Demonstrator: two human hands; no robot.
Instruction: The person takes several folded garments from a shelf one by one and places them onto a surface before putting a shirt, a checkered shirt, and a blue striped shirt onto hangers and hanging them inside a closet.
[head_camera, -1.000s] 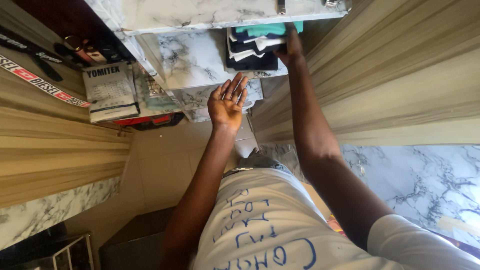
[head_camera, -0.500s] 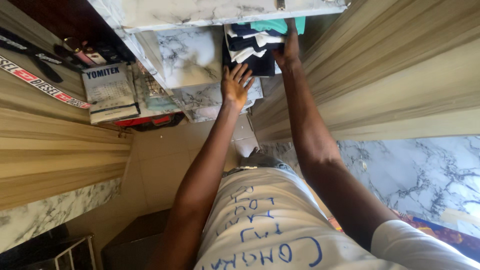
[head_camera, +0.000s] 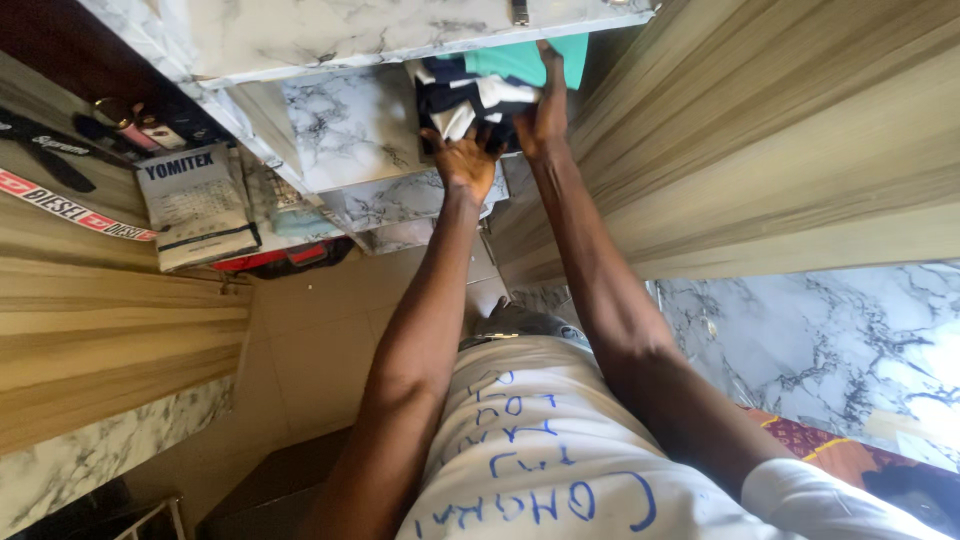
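Against the wood-grain wardrobe wall (head_camera: 760, 150) on your right, a marble-patterned drawer front (head_camera: 400, 30) runs across the top of the view, and a second marble panel (head_camera: 345, 125) sits just beside the clothes. Your white shirt with blue handwriting (head_camera: 540, 460) fills the lower middle, and a tiled floor (head_camera: 330, 330) lies beneath. Off to the left, a boxed calendar-like pack (head_camera: 195, 205) rests among smaller clutter.

Between the drawer front and the marble panel sits the stack of folded clothes (head_camera: 470, 100): dark navy with white stripes, with a teal garment (head_camera: 525, 62) on its far side. Your left hand (head_camera: 465, 160) meets the near edge of the stack, fingers (head_camera: 445, 138) spread and partly curled against the fabric, pressing rather than closing round it. Your right hand (head_camera: 545, 115) lies along the stack's right side, its fingers reaching up over the teal garment; you cannot tell how firmly they grip, since the fingertips are lost against the cloth.

Judging by its look, the stack is soft, light and floppy, likely to sag or slide apart if you take it by one edge. Support it from both sides, or underneath with a palm on top.

How deep the stack goes and what it rests on is hidden. The small items at the left are too blurred to name, and the room seems tilted in this view.
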